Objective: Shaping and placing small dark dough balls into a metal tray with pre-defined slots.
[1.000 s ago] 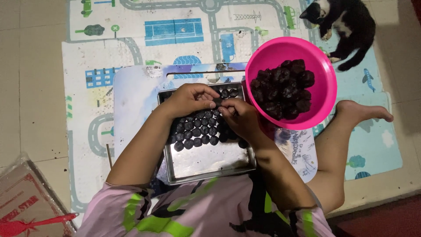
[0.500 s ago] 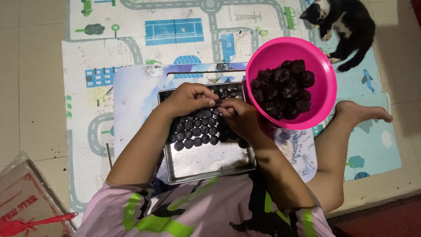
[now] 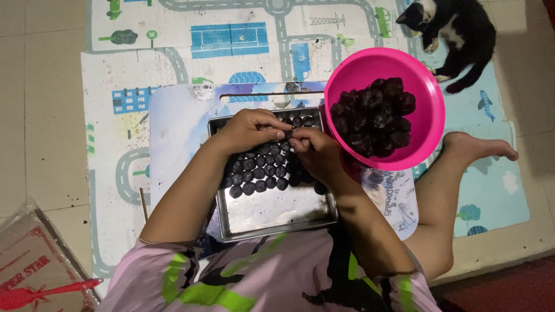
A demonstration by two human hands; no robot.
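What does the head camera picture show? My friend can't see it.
Two hands, left hand and right hand, pinch a small dark ball over a metal tray of rowed dark balls. A pink bowl of dark lumps sits alongside; a black-and-white cat lies nearby.

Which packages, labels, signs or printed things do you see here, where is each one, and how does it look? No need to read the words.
Clear plastic package: bottom left on the tiled floor, flat, rectangular, with red print and red border.
Printed play mat: under the person, pale, with grey roads, blue buildings, green trees.
Printed board: under the metal tray, white-blue, rounded corners, small dark writing at its right lower corner.
No screens.
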